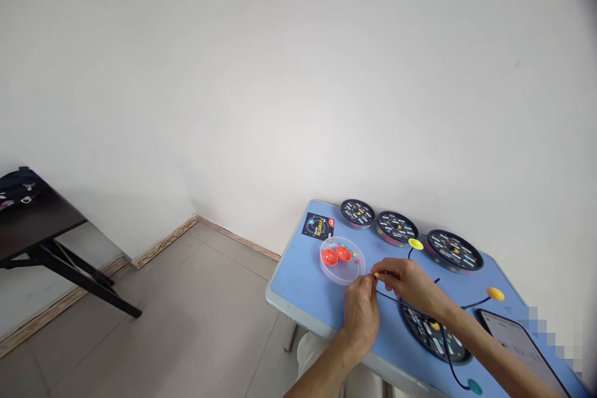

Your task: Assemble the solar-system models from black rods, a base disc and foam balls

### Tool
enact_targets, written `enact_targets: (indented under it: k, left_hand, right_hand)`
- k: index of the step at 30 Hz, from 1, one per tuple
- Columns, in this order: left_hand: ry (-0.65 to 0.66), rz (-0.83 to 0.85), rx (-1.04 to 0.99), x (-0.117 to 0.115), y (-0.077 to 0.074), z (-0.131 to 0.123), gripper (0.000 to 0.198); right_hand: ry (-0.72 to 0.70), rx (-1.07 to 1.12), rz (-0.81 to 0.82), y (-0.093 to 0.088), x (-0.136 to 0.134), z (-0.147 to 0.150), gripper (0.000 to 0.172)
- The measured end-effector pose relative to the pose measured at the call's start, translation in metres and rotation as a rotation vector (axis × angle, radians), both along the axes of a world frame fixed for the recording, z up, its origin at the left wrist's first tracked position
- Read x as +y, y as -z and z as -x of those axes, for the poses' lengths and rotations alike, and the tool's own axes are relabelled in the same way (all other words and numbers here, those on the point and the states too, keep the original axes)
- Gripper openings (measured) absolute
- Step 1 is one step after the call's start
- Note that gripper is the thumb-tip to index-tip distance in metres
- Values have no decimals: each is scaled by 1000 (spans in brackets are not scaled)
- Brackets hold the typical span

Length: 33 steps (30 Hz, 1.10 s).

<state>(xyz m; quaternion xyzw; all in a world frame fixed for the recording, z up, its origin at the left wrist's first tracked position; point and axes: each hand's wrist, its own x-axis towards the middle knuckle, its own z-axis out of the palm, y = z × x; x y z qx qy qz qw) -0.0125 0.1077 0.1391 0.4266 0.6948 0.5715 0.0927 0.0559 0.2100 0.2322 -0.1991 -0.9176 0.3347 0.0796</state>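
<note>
My left hand (361, 312) is closed at the table's front left, its fingertips around the end of a thin black rod (390, 299). My right hand (413, 283) meets it there and pinches a small yellow bead (376, 275) between thumb and fingers; the fingers partly cover the bead. The rod runs under my right hand to a round black disc base (436, 336) printed with planets. Other black arms from the base carry a yellow half-shell (415, 244), an orange half-shell (495, 293) and a teal one (474, 387).
A clear round dish (342, 275) holds two red half-shells (330, 257) and several tiny beads. Behind it lies a dark printed card (318, 226). Three round black tins (396, 227) line the wall. A phone (522, 348) lies at right. A black table (56, 224) stands far left.
</note>
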Motion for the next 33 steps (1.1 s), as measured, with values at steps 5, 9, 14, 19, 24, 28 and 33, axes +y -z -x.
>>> enact_targets:
  k: [5,9,14,19,24,28,33]
  left_hand:
    - [-19,-4,18,1,2,-1,27]
    - [-26,-17,16,1,4,-1,27]
    - [-29,-31,7,1,3,-1,28]
    - [-31,-37,12,2,2,-2,28]
    - [-33,-35,31,1,1,-2,28]
    - [-36,-22,57,1,3,-2,28]
    - [-41,1,92,2,7,-2,27]
  right_hand:
    - [-114,2,-176,-4,-7,-2,28]
    - [-198,-106,-436,-4,-10,-3,35]
    - [-184,-216,-597,3,-10,-2,40]
    - [-182,-287,-690,7,-10,-1,40]
    - [-186,-311,-740,8,-13,1,42]
    - [-185,-303,-759,14,-13,0,42]
    - [-186,-255,-743,13,-8,-6,47]
